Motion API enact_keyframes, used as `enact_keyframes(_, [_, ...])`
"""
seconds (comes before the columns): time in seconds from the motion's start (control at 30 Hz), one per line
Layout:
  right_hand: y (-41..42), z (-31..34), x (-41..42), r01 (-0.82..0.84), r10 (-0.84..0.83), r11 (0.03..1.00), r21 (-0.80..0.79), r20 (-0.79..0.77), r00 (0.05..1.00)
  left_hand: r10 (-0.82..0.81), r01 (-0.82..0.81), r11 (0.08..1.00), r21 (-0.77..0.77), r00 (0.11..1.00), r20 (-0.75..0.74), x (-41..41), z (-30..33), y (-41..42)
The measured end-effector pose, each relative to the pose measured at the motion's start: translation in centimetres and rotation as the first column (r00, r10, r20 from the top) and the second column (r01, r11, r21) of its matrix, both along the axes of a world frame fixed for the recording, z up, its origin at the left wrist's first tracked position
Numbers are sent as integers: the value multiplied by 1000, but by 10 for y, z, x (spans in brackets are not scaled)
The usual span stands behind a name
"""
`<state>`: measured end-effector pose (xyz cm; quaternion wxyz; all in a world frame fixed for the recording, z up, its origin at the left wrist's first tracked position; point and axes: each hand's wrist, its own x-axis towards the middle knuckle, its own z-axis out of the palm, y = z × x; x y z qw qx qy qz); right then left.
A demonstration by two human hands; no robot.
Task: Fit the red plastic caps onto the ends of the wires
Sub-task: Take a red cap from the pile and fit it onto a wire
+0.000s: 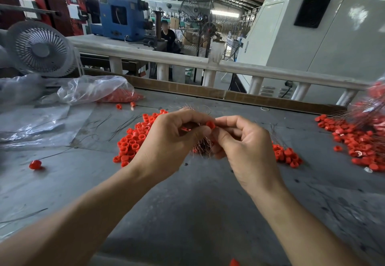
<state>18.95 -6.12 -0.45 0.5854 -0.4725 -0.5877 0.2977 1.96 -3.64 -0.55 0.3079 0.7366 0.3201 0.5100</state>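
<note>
Over a scuffed grey worktop (62,182), the right hand (245,147) has its fingers clamped on a red cap (210,124), while the left hand (168,140) grips a bundle of wires (203,146). Loose caps (131,140) lie beneath, a plastic bag (93,88) far left, a fan (40,49) and a blue machine (120,19) behind.

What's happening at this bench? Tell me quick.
A person is fitting red caps onto wires by hand. The right hand pinches one cap at its fingertips, against the left hand, whose grip closes on a bundle of wires. Loose caps lie heaped on the table under the hands, more spill from a plastic bag at the left, and a pile of capped wires lies at the right.
</note>
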Motion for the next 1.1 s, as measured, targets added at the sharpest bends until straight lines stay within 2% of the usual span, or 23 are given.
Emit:
enact_keyframes(0.17, [0, 0, 3, 127, -130, 986, 105, 20, 991, 16, 0, 996, -93, 986, 167, -1, 0, 6])
enact_keyframes(0.33, [-5, 4, 1, 74, -94, 978, 193, 97, 991, -21, 70, 982, -176, 963, 267, 1, 1, 6])
enact_keyframes(0.47, [-6, 5, -4, 59, -99, 973, 225, 169, 981, -49, 107, 973, -205, 962, 267, 1, 1, 6])
enact_keyframes(1.1, [-8, 6, -6, 70, -118, 973, 219, 218, 969, -61, 122, 973, -197, 956, 288, 2, 2, 2])
